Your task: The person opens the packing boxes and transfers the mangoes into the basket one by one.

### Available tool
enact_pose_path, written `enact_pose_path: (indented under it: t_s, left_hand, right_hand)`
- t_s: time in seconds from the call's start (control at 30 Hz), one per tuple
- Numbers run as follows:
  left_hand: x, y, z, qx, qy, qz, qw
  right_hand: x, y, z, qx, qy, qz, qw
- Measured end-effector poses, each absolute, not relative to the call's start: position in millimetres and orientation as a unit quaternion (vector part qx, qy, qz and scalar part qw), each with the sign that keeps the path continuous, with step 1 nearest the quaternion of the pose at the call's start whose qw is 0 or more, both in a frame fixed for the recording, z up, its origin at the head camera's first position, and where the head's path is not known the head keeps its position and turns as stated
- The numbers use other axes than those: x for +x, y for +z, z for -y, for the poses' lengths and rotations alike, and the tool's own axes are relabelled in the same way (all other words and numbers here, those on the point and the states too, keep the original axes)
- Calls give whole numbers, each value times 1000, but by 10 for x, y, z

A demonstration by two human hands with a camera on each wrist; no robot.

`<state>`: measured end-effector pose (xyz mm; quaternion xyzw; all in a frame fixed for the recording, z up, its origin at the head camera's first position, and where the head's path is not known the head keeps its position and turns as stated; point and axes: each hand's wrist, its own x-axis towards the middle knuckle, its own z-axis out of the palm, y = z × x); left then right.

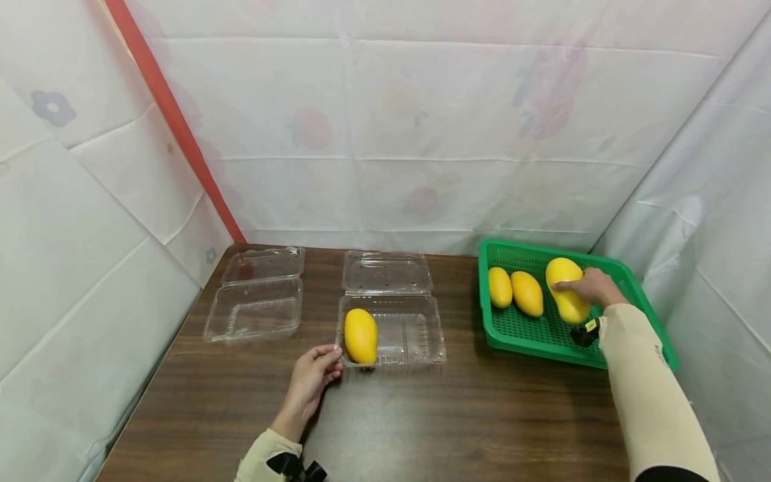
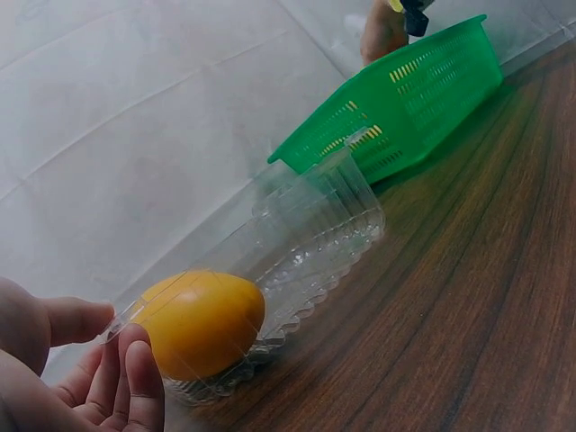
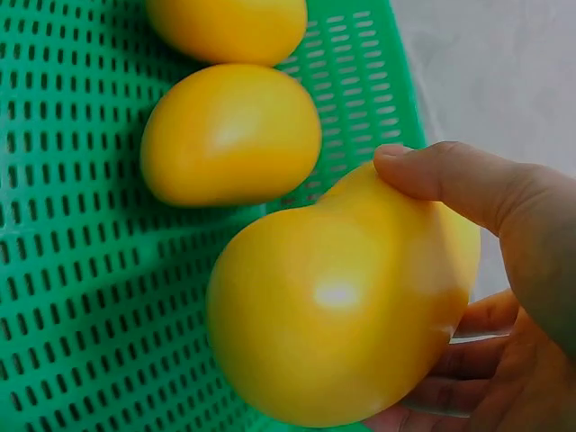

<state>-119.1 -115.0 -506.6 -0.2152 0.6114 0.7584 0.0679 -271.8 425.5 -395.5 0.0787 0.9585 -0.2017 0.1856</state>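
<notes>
At the right, my right hand point(image 1: 593, 286) grips a large yellow mango point(image 1: 566, 291) with a bent outline, over the green basket point(image 1: 545, 341). In the right wrist view the thumb lies across the top of this mango point(image 3: 333, 315) and the fingers curl beneath its far side. Two smaller mangoes, one at the left point(image 1: 500, 287) and one beside it point(image 1: 527, 294), lie in the basket. My left hand point(image 1: 313, 378) pinches the front left rim of an open clear plastic clamshell box point(image 1: 409, 335). Inside that box, against its left side, lies one mango point(image 1: 361, 336).
Left of the middle box stands another open clear clamshell box point(image 1: 255, 311), its lid folded back. Both boxes and the basket are on a dark wooden table point(image 1: 470, 408). White printed sheets point(image 1: 385, 134) hang behind and at both sides.
</notes>
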Motion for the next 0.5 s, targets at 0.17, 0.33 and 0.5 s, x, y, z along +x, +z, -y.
enact_pose_path:
  t_s: [0.17,0.33,0.5]
  left_hand:
    - [-1209,-5065,1148,-216,754,-617,70]
    - [-1217,-5067,1146,-213,753,-619,71]
    - [-1205,-5089,1149,-216,753,-618,71]
  right_hand:
    - [-2750,-4037,-4310,79,-202,-957,194]
    - [-2794,-4154,-4372,84,-223,-947,217]
    - [-2833,-4247,-4378,73,-201,-949,230]
